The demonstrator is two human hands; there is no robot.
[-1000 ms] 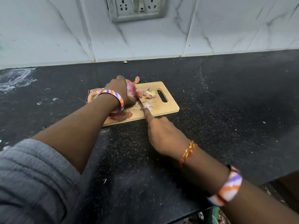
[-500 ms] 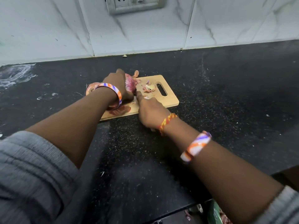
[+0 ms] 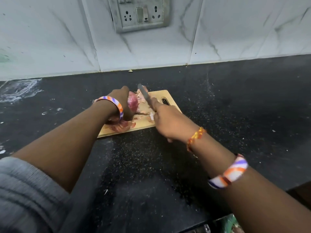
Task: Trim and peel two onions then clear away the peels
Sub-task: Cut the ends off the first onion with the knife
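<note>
A small wooden cutting board [image 3: 161,95] lies on the black counter. My left hand [image 3: 120,100] grips a purple onion [image 3: 133,104] on the board's left part. My right hand [image 3: 170,121] holds a knife [image 3: 146,96] by the handle, its blade raised and pointing up-left just right of the onion. Loose pinkish peels [image 3: 122,126] lie on the board's near left corner, and more peel scraps [image 3: 144,108] sit in the middle of the board. A second onion is mostly hidden behind my left wrist.
The black speckled counter [image 3: 235,106] stretches to both sides. A white tiled wall with a socket plate [image 3: 139,14] stands behind it. White smears [image 3: 18,89] mark the counter's far left. The counter's front edge runs at the lower right.
My right hand has pulled back from the onion and lifted the knife, so the blade now points up above the board. My left hand stays on the onion.
</note>
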